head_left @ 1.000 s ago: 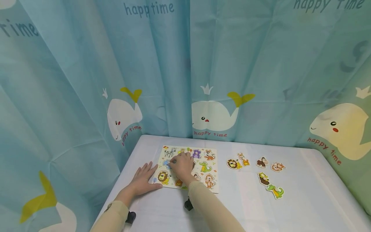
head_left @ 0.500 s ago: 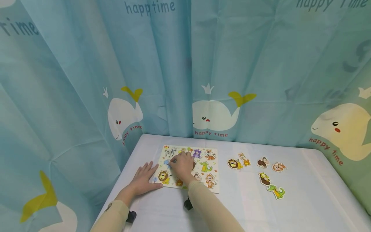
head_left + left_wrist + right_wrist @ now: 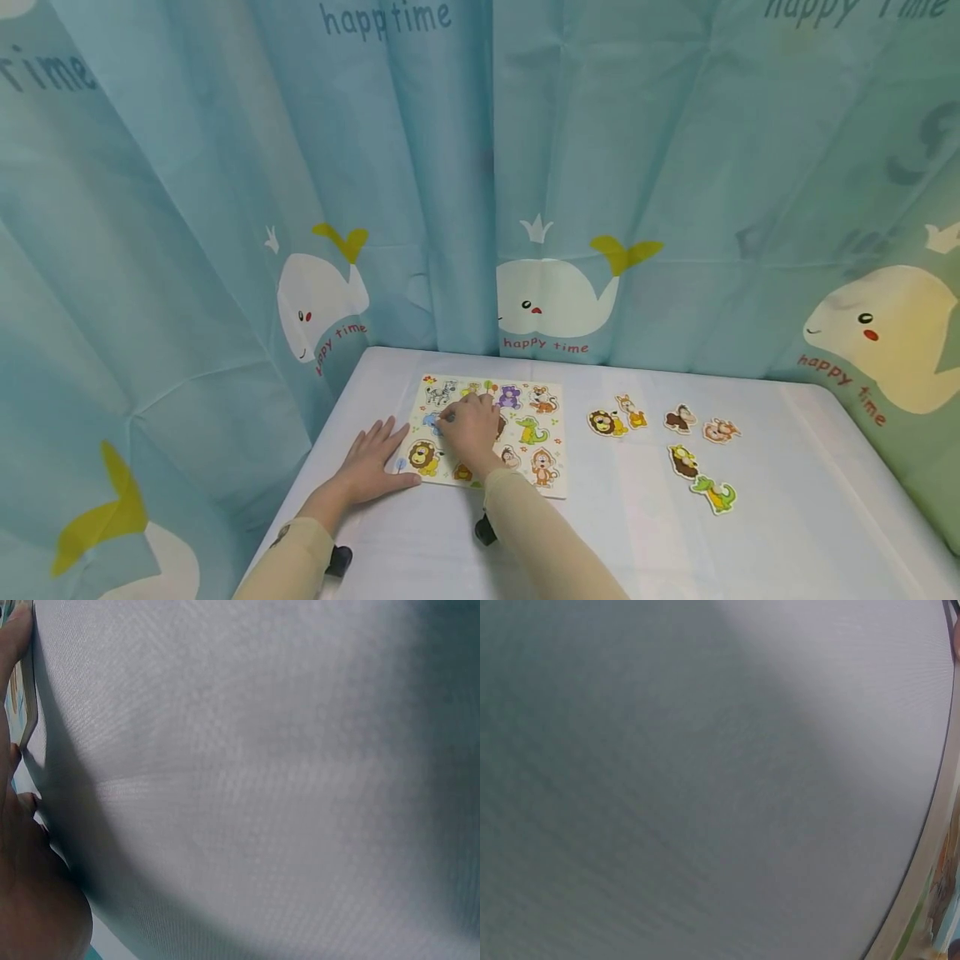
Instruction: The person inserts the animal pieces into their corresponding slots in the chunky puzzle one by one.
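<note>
A flat animal puzzle board lies on the table, printed with a zebra, a hippo, a tiger, a lion and other animals. Spread at its left edge, my left hand has straight fingers and touches the board's front left corner with the thumb. My right hand is over the board's middle, fingers bent, thumb and fingertips pinching at the blue elephant puzzle piece. That hand covers part of the elephant and the pictures below it. In the left wrist view the left hand shows beside the board's edge.
Loose puzzle pieces lie to the right: a lion, a kangaroo, a gorilla, a monkey, a brown and yellow animal and a crocodile. A blue whale-print curtain hangs behind the white table.
</note>
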A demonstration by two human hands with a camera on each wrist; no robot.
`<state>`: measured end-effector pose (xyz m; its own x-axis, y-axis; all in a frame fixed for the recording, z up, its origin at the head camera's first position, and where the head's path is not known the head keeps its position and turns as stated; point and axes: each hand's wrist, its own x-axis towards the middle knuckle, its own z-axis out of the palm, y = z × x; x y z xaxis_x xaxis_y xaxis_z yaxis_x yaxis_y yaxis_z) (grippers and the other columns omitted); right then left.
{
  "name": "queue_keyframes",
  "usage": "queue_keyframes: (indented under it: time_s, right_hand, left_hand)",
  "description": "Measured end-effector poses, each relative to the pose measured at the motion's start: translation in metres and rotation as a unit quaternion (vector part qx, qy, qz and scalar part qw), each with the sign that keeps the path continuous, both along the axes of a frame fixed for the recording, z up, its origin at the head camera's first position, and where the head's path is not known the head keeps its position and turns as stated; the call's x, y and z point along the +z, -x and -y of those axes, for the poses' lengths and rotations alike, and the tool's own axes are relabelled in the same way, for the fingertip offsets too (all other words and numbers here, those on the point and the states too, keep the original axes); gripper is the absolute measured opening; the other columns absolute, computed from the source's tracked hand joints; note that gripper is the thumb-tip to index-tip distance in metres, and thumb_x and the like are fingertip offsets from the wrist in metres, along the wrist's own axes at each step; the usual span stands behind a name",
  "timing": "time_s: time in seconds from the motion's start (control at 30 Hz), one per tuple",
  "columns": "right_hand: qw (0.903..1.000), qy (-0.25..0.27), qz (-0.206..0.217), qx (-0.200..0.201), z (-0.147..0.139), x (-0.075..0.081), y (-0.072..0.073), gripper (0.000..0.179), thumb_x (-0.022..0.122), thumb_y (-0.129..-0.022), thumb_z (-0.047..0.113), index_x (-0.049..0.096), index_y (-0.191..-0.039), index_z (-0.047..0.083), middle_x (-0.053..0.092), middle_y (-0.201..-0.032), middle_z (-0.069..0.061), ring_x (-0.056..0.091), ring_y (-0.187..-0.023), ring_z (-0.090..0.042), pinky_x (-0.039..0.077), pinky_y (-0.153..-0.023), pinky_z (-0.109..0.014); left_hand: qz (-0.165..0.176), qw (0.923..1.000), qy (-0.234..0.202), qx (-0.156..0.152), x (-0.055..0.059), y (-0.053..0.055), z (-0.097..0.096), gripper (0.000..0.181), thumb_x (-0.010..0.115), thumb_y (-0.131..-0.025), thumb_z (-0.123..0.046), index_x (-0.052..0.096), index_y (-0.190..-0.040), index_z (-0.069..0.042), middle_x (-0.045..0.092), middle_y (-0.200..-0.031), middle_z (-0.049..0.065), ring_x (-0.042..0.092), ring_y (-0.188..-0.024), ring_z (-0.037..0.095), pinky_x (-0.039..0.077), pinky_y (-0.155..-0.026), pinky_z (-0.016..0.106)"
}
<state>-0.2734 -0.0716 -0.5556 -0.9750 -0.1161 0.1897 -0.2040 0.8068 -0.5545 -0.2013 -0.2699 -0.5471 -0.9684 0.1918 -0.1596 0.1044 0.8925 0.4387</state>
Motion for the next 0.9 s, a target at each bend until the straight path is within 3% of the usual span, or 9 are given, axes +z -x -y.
queue_keyframes:
  time_s: [0.43, 0.67, 0.9]
  right_hand:
    - [1.0000, -0.004, 0.003, 0.002, -0.002, 0.004, -0.005, 0.014, 0.080, -0.090, 0.037, 0.082, -0.091, 0.023, 0.063, -0.102, 0.000, 0.047, -0.107, -0.025, 0.038, -0.092, -0.046]
    - [0.9996, -0.010, 0.006, 0.025, -0.009, 0.002, -0.004, 0.019, 0.074, -0.093, 0.041, 0.082, -0.098, 0.024, 0.064, -0.105, 0.000, 0.048, -0.106, -0.025, 0.040, -0.092, -0.046]
    - [0.9983, 0.048, -0.013, 0.029, -0.042, 0.022, 0.006, 0.021, 0.072, -0.095, 0.035, 0.082, -0.106, 0.020, 0.067, -0.108, -0.004, 0.051, -0.110, -0.030, 0.043, -0.094, -0.052]
  left_hand:
    - [-0.007, 0.9999, -0.008, -0.005, 0.001, -0.002, -0.003, 0.103, 0.074, -0.082, -0.064, 0.035, -0.160, -0.008, 0.020, -0.167, 0.023, 0.009, -0.154, 0.045, 0.005, -0.123, 0.063]
    - [-0.010, 0.9999, -0.011, -0.004, 0.002, -0.003, -0.003, 0.104, 0.074, -0.082, -0.065, 0.036, -0.159, -0.007, 0.020, -0.167, 0.024, 0.010, -0.154, 0.046, 0.005, -0.123, 0.063]
    - [0.010, 0.9999, -0.005, 0.007, 0.006, -0.003, -0.003, 0.104, 0.073, -0.082, -0.065, 0.033, -0.161, -0.011, 0.018, -0.168, 0.021, 0.008, -0.155, 0.043, 0.003, -0.124, 0.060]
